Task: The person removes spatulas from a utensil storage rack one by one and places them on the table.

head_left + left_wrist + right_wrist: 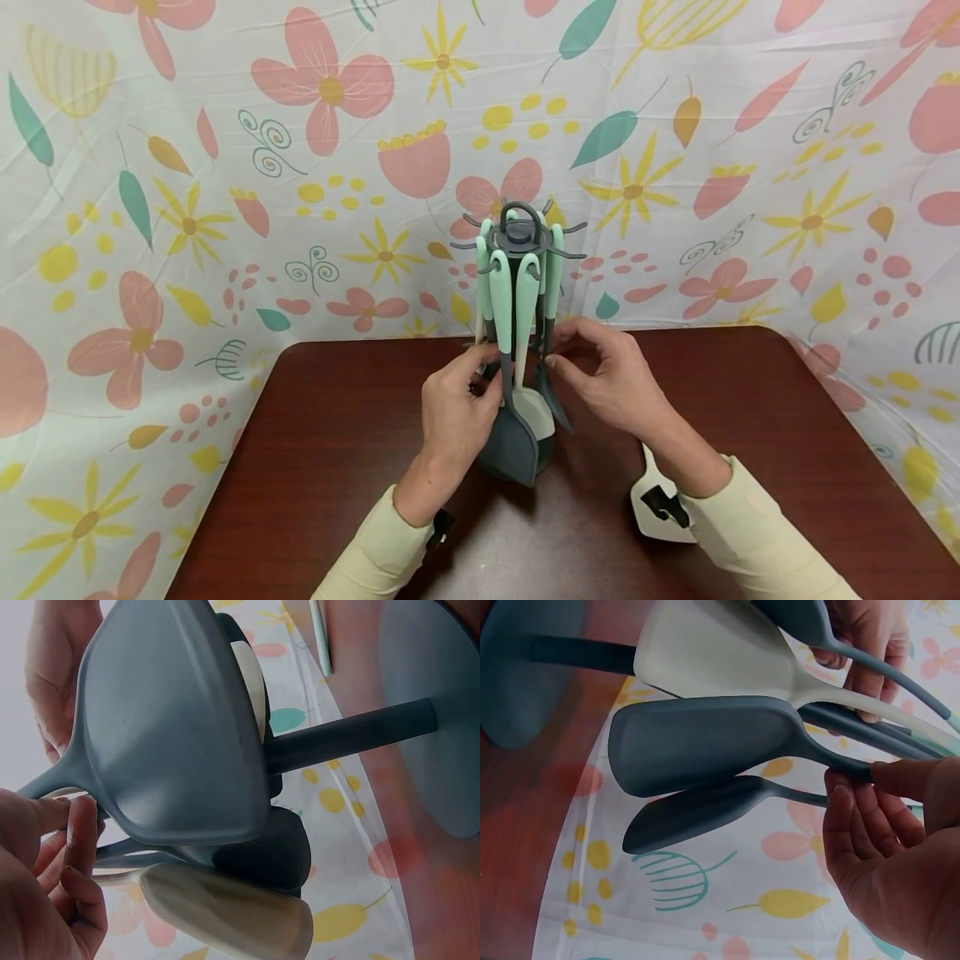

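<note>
A dark utensil stand (519, 237) with hooks round its top carries several kitchen tools with mint-green handles. At its left, the thumb and fingers of my left hand (459, 408) come together at the neck of a big dark grey turner (172, 727). My right hand (611, 375), on the other side, pinches the neck of a dark grey spatula (705, 742) between thumb and fingers. A cream turner (716, 649) hangs between the hands. Beside the pinched spatula hangs another dark grey tool (694, 817). A cream spoon-like tool (225, 911) hangs near my left fingers.
The stand's post (352, 735) rises from a round dark base (442, 772) on the reddish-brown table (345, 417). Under my right forearm lies a separate cream turner (656, 521). A flower-patterned sheet (480, 167) hangs behind the table.
</note>
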Motion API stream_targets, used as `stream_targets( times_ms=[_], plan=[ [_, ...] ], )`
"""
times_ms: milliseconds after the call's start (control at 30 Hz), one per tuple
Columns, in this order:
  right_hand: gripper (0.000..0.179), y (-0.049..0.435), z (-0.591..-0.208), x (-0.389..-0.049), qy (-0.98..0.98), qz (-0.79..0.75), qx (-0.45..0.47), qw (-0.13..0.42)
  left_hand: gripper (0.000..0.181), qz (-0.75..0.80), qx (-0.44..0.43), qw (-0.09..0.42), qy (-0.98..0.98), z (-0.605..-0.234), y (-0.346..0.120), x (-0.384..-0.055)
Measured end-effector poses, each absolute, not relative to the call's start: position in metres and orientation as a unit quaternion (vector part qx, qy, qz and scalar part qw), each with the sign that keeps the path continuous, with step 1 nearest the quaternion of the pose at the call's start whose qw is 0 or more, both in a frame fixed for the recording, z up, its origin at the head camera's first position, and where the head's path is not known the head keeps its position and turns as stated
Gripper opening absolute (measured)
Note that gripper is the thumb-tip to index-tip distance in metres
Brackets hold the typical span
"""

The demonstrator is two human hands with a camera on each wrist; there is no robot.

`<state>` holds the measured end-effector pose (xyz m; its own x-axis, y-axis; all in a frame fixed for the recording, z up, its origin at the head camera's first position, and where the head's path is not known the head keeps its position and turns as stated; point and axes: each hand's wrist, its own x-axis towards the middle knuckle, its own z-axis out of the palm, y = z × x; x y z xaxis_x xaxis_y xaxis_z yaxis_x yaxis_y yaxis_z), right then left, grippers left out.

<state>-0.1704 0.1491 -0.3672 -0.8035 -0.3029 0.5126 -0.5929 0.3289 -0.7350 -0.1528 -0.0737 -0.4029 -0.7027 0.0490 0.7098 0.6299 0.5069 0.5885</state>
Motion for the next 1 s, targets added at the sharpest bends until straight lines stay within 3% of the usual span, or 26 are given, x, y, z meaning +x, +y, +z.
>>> stream_targets(
  times_ms=[1000],
  plan=[
    [0.022, 0.1512, -0.3658, -0.1690, -0.802, 0.509, 0.267, 0.161, 0.018, -0.458, -0.204, 0.318, -0.805, -0.4014, -0.0726, -0.1515]
  ],
)
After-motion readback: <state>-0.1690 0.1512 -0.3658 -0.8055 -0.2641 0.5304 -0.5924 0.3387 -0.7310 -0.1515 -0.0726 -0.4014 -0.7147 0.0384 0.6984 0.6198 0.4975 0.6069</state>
